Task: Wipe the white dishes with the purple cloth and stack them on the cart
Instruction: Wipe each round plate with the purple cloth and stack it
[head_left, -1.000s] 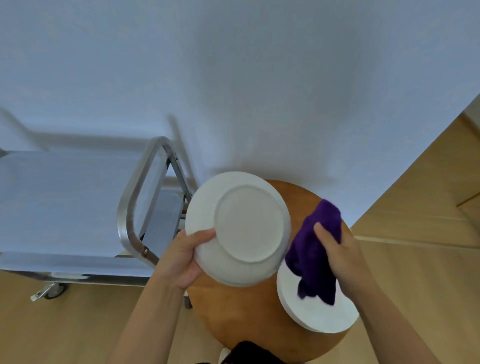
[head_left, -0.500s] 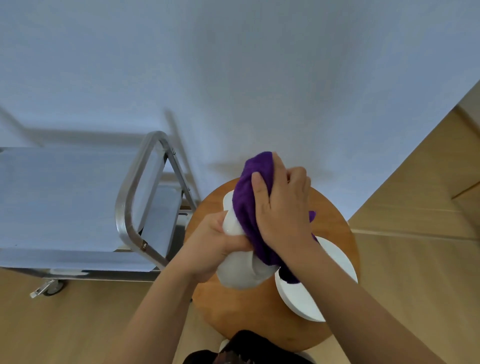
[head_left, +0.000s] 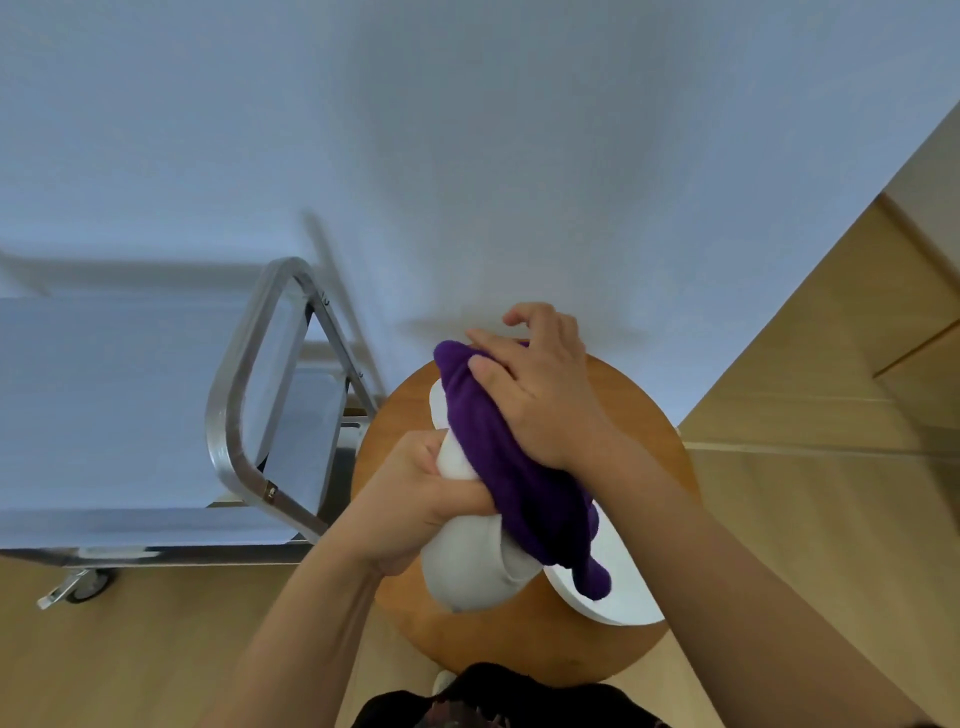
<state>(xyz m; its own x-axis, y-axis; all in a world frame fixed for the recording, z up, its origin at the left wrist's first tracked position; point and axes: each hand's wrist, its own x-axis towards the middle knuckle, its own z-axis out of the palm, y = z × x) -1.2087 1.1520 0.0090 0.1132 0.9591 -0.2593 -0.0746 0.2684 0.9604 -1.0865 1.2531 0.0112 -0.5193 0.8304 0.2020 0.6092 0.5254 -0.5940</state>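
Since a moment ago, your right hand (head_left: 535, 395) has slid the purple cloth (head_left: 519, 467) a little further up and over the white bowl (head_left: 467, 577), and the bowl has tipped more onto its side.

Your left hand (head_left: 415, 504) grips the bowl by its edge, fingers curled round it. You hold it up off the round wooden table (head_left: 644, 431) so the cloth can reach all around it. I think you tilt it so the outside faces your wiping hand.

Your right hand lies on top of the cloth and presses it onto the bowl. Your thumb and first finger pinch a fold of cloth at the top, while your other fingers lift off a bit. The cloth drapes over the bowl, and its loose end hangs down past the rim.

Now count. You have one cloth. You have two white dishes that I can see: the bowl in your hands, and one white plate (head_left: 628, 587) lying flat on the table just under the cloth's hanging end. It waits there for its turn, I think.

One metal cart (head_left: 234, 395) stands to your left, close beside the table. No dish shows on its shelf yet, so stacking has not begun. It is parked near so you can reach over and set each clean dish down.
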